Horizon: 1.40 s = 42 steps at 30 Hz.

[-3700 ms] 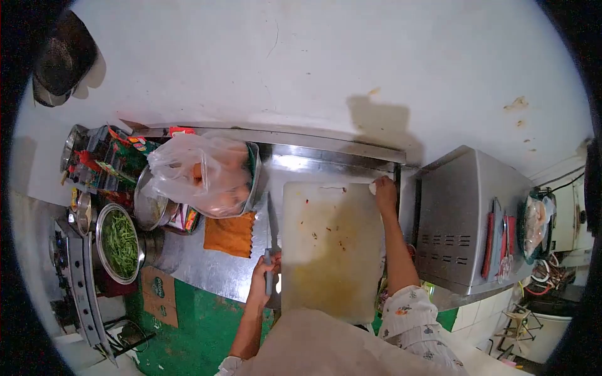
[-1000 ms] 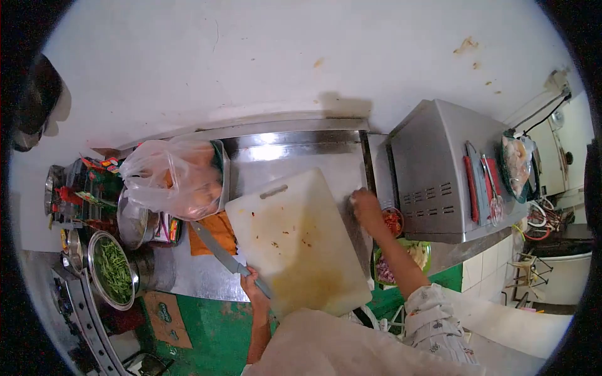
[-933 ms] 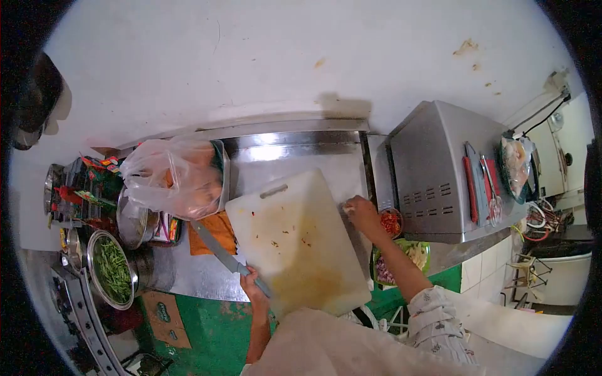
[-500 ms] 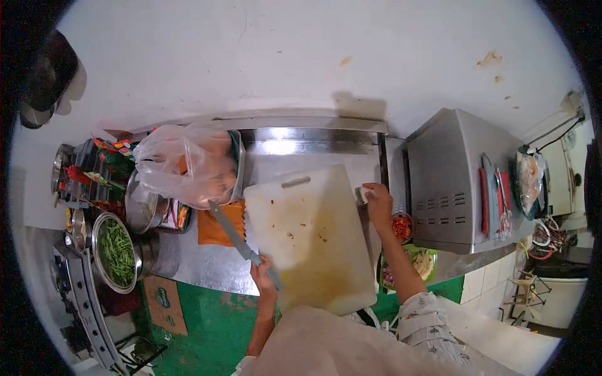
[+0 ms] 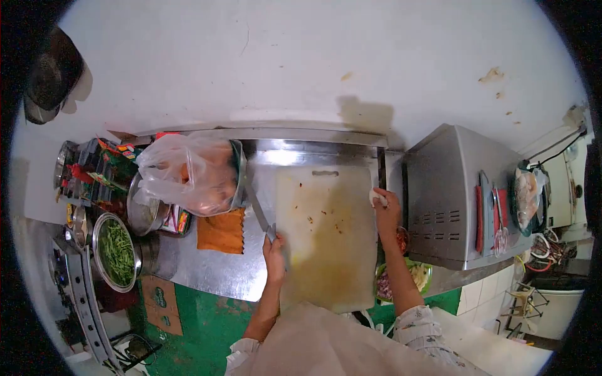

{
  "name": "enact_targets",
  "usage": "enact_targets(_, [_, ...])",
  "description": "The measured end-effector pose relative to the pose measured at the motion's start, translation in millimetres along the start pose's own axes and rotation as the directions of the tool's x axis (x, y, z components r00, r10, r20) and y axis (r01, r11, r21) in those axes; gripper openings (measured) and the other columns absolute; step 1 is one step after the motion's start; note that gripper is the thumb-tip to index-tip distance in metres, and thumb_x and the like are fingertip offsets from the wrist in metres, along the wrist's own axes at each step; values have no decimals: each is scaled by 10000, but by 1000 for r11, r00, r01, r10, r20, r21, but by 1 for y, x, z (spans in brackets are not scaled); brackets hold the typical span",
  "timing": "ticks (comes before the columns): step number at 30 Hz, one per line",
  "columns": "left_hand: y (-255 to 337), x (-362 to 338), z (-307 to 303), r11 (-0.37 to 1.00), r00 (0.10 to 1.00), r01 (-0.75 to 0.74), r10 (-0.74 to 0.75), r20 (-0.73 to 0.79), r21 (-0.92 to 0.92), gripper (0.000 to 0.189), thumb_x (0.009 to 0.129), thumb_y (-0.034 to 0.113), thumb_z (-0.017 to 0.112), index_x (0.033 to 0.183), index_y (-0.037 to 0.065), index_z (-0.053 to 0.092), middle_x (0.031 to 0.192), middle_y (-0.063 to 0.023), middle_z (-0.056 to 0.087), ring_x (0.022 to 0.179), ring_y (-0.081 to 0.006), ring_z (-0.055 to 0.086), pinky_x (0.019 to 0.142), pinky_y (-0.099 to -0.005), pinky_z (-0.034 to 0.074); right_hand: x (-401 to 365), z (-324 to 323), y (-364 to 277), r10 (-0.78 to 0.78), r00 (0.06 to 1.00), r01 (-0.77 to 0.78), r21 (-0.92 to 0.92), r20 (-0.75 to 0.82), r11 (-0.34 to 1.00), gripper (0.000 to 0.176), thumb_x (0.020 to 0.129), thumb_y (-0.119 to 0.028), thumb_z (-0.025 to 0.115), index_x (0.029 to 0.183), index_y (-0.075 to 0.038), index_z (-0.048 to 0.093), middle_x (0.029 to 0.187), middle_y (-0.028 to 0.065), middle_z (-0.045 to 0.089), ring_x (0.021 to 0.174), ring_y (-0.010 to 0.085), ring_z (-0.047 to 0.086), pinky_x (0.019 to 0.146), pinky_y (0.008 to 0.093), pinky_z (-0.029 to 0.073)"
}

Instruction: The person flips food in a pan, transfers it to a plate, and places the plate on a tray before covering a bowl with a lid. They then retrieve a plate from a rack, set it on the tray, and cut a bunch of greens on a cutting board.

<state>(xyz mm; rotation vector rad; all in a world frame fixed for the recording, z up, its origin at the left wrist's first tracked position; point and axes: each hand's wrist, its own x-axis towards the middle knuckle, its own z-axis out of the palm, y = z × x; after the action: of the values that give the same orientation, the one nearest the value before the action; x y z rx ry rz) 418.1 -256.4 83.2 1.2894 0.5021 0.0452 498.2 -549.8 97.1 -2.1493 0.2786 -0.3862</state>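
A white cutting board [image 5: 326, 250] with small reddish scraps and yellow stains lies upright on the steel counter. My left hand [image 5: 274, 250] is closed round the handle of a knife [image 5: 257, 210] at the board's left edge, its blade pointing up and left. Beyond the board's upper right edge, my right hand [image 5: 387, 210] holds a small white item [image 5: 375, 197] between its fingers; what it is cannot be made out. A bowl of chopped red pieces [image 5: 402, 238] is partly hidden behind my right wrist. Under that forearm sits a green tray [image 5: 427, 288] with chopped pale and purple pieces.
A plastic bag [image 5: 188, 172] of orange-pink items rests in a container at the left, above an orange cloth [image 5: 221, 232]. Farther left are a metal bowl of green vegetables [image 5: 116, 254] and a stove [image 5: 84, 301]. A steel appliance [image 5: 439, 200] stands at the right.
The cutting board has turned straighter, and its top edge has shifted right. My left hand and the knife have moved right and slightly up. My right hand has moved slightly right and down, still holding the white item.
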Motion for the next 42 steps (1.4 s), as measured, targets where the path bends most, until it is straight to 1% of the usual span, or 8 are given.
enact_targets(3, [-2,18,15,999,999,-32,32,-1,-43,116,847,62,420,923,48,507,835,14,462,786,-100,437,768,-235,370,7,-3,-7,57,998,-53,126,-31,991,243,803,-17,620,1034,-81,656,1010,93,592,963,257,574,884,339,438])
enact_targets(19, [4,43,22,983,993,76,-59,-105,165,174,859,117,464,992,24,527,861,-14,526,808,-134,488,774,-271,397,70,52,-18,-251,925,256,20,284,967,323,739,48,579,1025,-83,652,998,137,613,930,301,588,822,362,482])
enact_targets(21, [-5,39,17,982,999,-46,43,21,185,432,890,192,479,1287,22,468,1116,-49,571,1003,-153,499,922,-318,376,72,73,-10,-337,912,366,-92,234,926,249,782,33,591,986,-81,678,1020,136,613,923,298,601,816,345,497])
enact_targets(28, [-7,19,16,878,968,-191,241,-62,438,503,858,30,442,1360,44,416,1185,-69,451,945,-153,471,902,-297,408,-13,101,-20,-282,870,394,-224,405,892,273,816,-26,559,1067,-92,645,1035,141,609,965,321,580,860,386,475])
enact_targets(31, [4,5,8,998,999,-47,46,-9,-39,512,856,36,457,1365,46,401,1360,-105,358,1121,-225,438,998,-334,355,-29,89,-43,-382,683,514,-38,622,857,279,821,-28,544,1082,-77,626,1033,152,601,982,337,566,870,406,463])
enact_targets(34, [8,-15,-3,996,998,-59,59,1,-71,523,849,26,464,1367,36,396,1374,-116,375,1175,-241,413,997,-332,357,31,91,-39,-385,865,437,-104,323,894,267,816,-27,551,1067,-72,629,1012,160,595,986,335,561,859,403,464])
enact_targets(36, [-4,-23,-17,825,961,-261,270,56,500,531,836,8,469,1363,42,407,1307,-92,441,1114,-194,441,942,-302,400,58,99,-35,-402,887,429,-81,229,900,277,812,-24,551,1074,-72,627,1006,157,598,990,334,558,857,402,464])
enact_targets(42, [-11,-57,-34,991,996,-87,84,37,97,543,821,19,473,1359,29,410,1320,-61,466,898,-137,482,837,-269,421,-6,110,-36,-373,799,526,-247,472,814,307,791,4,550,1079,-58,634,1065,137,617,1010,327,550,861,395,464])
